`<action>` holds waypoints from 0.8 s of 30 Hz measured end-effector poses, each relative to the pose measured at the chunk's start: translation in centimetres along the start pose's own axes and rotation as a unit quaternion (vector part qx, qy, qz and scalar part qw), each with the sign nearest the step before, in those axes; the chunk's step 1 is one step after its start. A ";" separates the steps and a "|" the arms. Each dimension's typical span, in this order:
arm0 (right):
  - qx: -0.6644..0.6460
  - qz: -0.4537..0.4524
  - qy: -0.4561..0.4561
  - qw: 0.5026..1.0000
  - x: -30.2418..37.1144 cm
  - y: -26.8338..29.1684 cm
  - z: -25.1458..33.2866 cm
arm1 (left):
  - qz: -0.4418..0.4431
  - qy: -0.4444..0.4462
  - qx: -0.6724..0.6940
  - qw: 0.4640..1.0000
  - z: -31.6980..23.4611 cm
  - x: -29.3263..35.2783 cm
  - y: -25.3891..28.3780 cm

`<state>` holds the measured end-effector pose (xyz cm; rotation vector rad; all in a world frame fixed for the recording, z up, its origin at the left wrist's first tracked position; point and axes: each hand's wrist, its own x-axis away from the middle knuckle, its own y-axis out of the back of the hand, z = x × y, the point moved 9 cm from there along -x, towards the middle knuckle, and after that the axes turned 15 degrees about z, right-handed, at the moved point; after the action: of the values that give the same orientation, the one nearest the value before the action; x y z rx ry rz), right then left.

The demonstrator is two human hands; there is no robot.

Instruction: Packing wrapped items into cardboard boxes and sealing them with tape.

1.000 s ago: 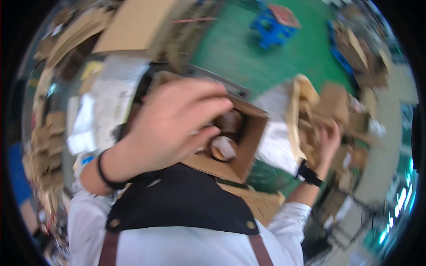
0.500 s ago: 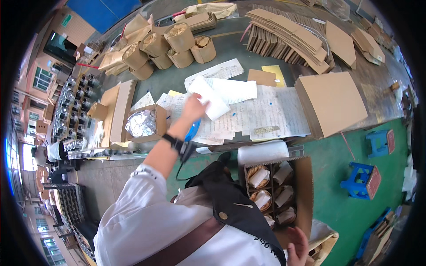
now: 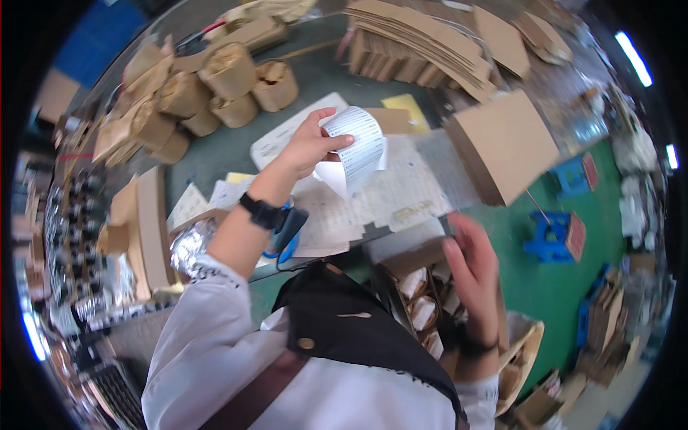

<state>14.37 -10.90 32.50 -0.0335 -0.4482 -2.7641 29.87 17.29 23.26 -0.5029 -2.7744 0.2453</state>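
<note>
My left hand is closed on a curled white label sheet with rows of print, thumb on one side and fingers on the other. The sheet is raised above the papers on the table, its lower part hanging loose. My right hand, somewhat blurred, is open and empty, thumb apart from the fingers. It is above an open cardboard carton at the table's front edge. Paper-wrapped packages stand in the carton's compartments, partly hidden by my right arm. Beneath my left wrist lies a blue ring-shaped object.
Printed papers cover the middle of the table. Brown paper-wrapped cylinders stand at the far left, flat cardboard stacks at the back. A closed cardboard box sits on the right; blue stools stand on the green floor.
My left hand has lifted the label sheet off the papers, and it now curls up. My right hand has moved up from the carton's near end to its far end. The view has shifted.
</note>
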 end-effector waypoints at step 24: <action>-0.236 -0.093 0.043 0.966 4.0 1.1 -1.4 | 0.229 0.051 0.195 0.952 1.6 7.0 -21.4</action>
<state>10.97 -13.65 31.84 0.0155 0.2510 -2.9752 16.40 -0.04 28.40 -1.0086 -2.3812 0.8253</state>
